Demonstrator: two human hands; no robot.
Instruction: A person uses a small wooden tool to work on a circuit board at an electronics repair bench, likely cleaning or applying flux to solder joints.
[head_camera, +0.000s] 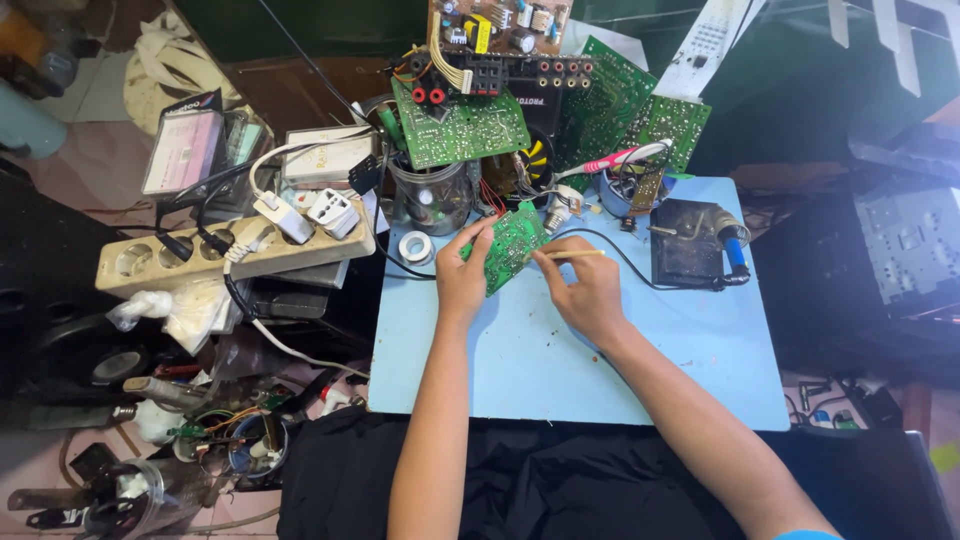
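The left hand (462, 272) pinched a small green circuit board (514, 244) tilted above the tabletop (520, 350), while the right hand (585, 290), just to its right, pinched a thin stick (575, 254) pointing leftward at the board's edge.

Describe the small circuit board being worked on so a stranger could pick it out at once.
Start at the light blue work mat in the middle of the cluttered bench. Near its upper edge, the left hand holds a small green circuit board tilted up, while the right hand touches a thin pale stick to it. Unlike the larger green boards stacked behind, it alone is in hand.
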